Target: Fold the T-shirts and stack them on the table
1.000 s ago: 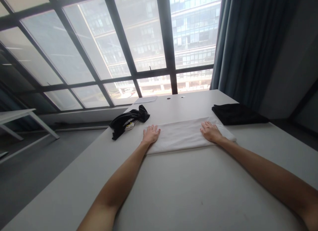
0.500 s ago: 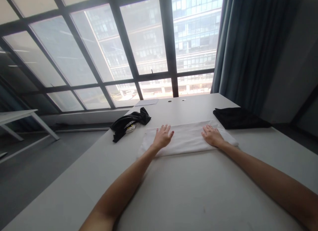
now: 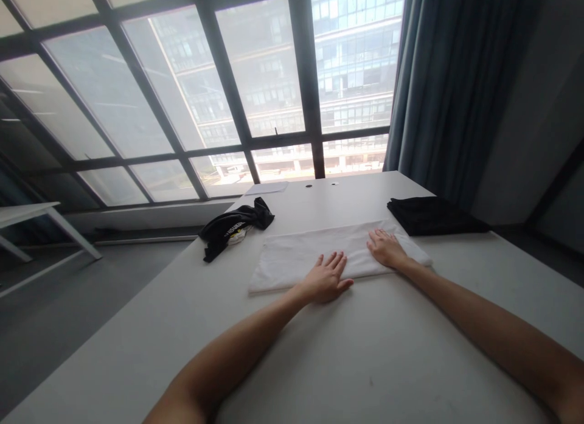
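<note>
A folded white cloth (image 3: 287, 260) lies flat on the white table (image 3: 319, 351), its long side running left to right. Over its near edge, around the middle, is my left hand (image 3: 326, 279), fingers spread and pointing away from me; the thumb reaches past the edge. My right hand (image 3: 384, 247) rests on the cloth's right part with its fingers stretched out. Neither hand grips anything. What kind of garment or cloth it is, I cannot tell.
A crumpled black garment (image 3: 237, 223) with white lettering lies left of the cloth. Folded black fabric (image 3: 435, 214) sits at the right. A white sheet (image 3: 267, 188) is near the table's far edge, before the windows. Another white table (image 3: 30, 212) stands at the left.
My left hand has moved right and toward me, from the cloth's left part to its near edge at the middle. My right hand has stayed in about the same place.
</note>
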Motion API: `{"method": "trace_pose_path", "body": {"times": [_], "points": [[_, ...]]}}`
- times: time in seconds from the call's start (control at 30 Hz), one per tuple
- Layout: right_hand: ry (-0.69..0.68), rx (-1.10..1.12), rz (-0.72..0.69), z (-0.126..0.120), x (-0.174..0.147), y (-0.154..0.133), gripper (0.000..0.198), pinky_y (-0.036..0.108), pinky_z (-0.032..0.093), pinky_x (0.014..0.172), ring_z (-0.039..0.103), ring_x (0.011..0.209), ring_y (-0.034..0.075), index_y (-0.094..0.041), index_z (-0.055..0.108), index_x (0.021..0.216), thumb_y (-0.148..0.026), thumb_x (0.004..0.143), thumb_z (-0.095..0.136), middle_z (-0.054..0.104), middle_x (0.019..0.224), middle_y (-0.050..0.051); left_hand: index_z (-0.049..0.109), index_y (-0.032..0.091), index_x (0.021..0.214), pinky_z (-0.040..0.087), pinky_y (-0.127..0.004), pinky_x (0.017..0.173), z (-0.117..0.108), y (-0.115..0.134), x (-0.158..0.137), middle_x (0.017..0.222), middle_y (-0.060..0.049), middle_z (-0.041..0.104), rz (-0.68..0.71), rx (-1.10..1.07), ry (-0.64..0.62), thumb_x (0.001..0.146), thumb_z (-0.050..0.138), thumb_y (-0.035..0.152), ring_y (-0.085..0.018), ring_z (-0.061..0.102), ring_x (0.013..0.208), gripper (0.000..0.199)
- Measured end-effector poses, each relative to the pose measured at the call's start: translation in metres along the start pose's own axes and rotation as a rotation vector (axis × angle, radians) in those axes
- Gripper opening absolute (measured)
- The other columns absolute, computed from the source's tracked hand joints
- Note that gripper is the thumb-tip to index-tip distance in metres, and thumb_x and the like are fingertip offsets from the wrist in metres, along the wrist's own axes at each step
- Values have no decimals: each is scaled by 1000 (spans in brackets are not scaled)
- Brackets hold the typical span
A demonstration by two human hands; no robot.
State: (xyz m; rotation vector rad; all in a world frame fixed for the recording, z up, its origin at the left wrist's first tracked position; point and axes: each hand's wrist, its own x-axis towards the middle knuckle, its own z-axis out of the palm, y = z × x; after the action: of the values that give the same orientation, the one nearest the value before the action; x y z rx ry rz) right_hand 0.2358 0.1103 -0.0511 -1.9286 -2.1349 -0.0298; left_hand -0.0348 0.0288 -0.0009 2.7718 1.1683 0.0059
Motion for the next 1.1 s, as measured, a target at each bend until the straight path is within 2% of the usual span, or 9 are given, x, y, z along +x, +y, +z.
{"method": "trace_pose_path", "body": {"times": [0.17,0.37,0.53,0.7,0.8,0.87,0.93,1.03,1.1], "points": [[11,18,10,0,-2,-1,56,54,27,120,34,151,33,-11,48,151,-37,104,35,39,162,20,21,15,164,11,-51,127,2,3,-1,170,-14,19,-30,-6,112,104,12,69,-27,13,159,81],[32,34,-9,-6,0,-2,52,53,30,119,39,148,31,-13,54,147,-37,104,36,45,159,19,19,18,165,12,-54,126,7,-1,-1,171,-14,14,-16,26,38,102,18,72,-30,11,159,84],[159,-10,-13,-24,15,27,56,49,26,123,32,152,28,-13,48,152,-38,105,32,38,164,16,18,16,165,12,-54,126,9,-2,-1,171,-14,13,-16,25,29,101,16,73,-30,10,159,86],[-75,-37,42,-21,21,55,62,51,25,123,26,155,29,-10,41,157,-44,105,30,30,167,18,18,17,165,10,-54,126,7,2,-2,172,-13,12,-22,-2,24,101,20,72,-30,8,159,85],[-69,-27,26,-12,22,61,63,49,24,124,26,155,29,-7,42,156,-43,105,31,30,166,20,22,20,165,13,-53,126,-1,-2,2,171,-11,16,-30,-68,-11,102,22,71,-29,12,159,80],[-54,-22,21,-7,24,62,62,50,25,123,27,155,30,-7,43,155,-43,105,31,31,166,20,26,22,164,17,-49,126,-9,-13,7,170,-9,23,-56,-114,9,104,20,67,-26,18,158,75],[-47,-27,21,-4,25,64,62,50,25,123,28,154,30,-8,44,155,-42,105,31,31,166,19,29,23,163,19,-47,126,-16,-33,10,169,-7,28,-123,-103,106,106,19,62,-24,20,157,70],[-43,-43,9,-4,27,65,62,46,24,124,29,154,29,-8,45,154,-43,105,32,33,165,19,33,22,160,15,-51,126,-20,-73,8,169,-9,29,-316,13,231,107,23,56,-27,20,157,65],[-46,-45,-1,-5,26,65,62,45,23,124,29,154,29,-7,46,154,-43,105,33,35,164,20,35,21,160,15,-57,125,-19,-99,2,168,-12,28,-461,68,204,106,26,54,-30,21,157,63]]}}
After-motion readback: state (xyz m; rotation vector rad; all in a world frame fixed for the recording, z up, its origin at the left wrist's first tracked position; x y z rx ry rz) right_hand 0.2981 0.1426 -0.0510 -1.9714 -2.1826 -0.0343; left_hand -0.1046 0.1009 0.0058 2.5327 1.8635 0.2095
